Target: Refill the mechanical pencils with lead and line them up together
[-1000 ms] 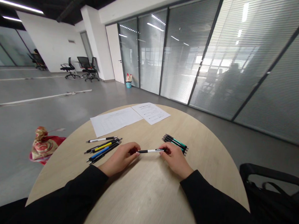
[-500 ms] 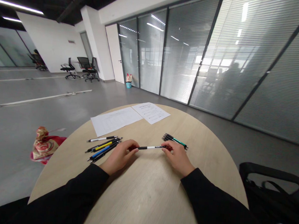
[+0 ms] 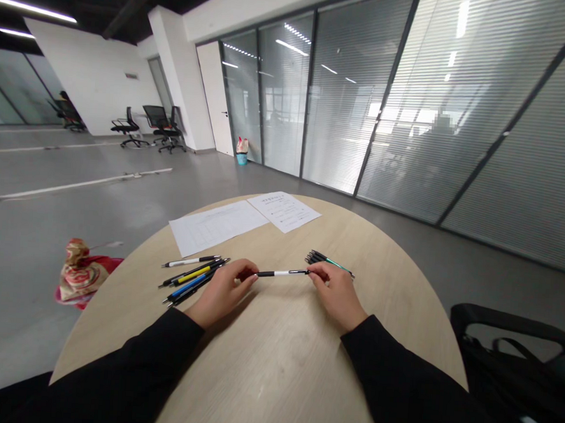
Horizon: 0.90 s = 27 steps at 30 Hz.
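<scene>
A black-and-white pen (image 3: 282,273) lies crosswise between my two hands, just over the table. My left hand (image 3: 225,289) pinches its black end, and my right hand (image 3: 337,296) pinches the clip end. Left of my left hand several loose pens lie together, among them a white pen (image 3: 188,262), a yellow pen (image 3: 196,272) and a blue pen (image 3: 189,285). Beyond my right hand rests a bunch of dark and green pens (image 3: 325,260), partly hidden by the fingers.
The round wooden table (image 3: 273,364) carries two printed sheets, a wide one (image 3: 219,225) and a smaller one (image 3: 285,211), near its far edge. A red-and-gold bag (image 3: 80,272) is on the floor to the left. A black chair (image 3: 510,321) stands close at the right.
Both hands keep their pinch on the black-and-white pen, which looks slightly more level. The whole view has shifted a little; the other pens lie as before.
</scene>
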Each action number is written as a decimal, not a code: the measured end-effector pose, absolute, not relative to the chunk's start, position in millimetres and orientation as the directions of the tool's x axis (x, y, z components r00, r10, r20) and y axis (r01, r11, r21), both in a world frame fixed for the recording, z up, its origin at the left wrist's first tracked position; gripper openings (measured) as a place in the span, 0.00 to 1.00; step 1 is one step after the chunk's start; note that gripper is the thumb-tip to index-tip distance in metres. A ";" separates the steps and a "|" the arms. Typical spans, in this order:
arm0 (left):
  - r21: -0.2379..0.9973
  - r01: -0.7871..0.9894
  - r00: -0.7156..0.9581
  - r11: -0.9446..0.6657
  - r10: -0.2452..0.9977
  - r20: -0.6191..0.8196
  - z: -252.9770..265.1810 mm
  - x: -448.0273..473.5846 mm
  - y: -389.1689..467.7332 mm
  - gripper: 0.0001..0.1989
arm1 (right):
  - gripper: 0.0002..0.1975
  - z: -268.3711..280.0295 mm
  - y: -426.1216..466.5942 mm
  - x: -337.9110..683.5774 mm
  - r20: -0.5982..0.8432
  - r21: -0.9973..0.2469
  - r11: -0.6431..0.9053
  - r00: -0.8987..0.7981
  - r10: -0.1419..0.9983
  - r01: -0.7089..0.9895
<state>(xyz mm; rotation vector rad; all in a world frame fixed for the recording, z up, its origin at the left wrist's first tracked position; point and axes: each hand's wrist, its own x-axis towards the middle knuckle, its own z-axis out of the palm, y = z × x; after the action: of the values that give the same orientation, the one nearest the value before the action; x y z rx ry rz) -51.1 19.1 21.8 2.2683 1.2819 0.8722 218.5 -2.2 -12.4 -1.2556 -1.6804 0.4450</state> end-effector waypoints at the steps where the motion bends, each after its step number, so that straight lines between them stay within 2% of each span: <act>1: 0.602 0.620 0.386 -0.503 0.864 0.323 21.7 -51.1 19.3 0.08 | 0.08 -11.9 -2.5 218.5 0.471 -0.743 0.400 -0.005 0.882 0.537; 27: 0.629 0.588 0.387 -0.508 0.860 0.333 17.3 -50.9 20.5 0.08 | 0.07 -12.7 -4.6 216.6 0.480 -0.738 0.384 0.033 0.876 0.554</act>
<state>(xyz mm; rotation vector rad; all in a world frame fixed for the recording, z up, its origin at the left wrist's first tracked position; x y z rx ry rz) -50.9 20.5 17.3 2.2407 1.2487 0.8996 216.6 -4.6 -12.7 -1.2888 -1.6436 0.4035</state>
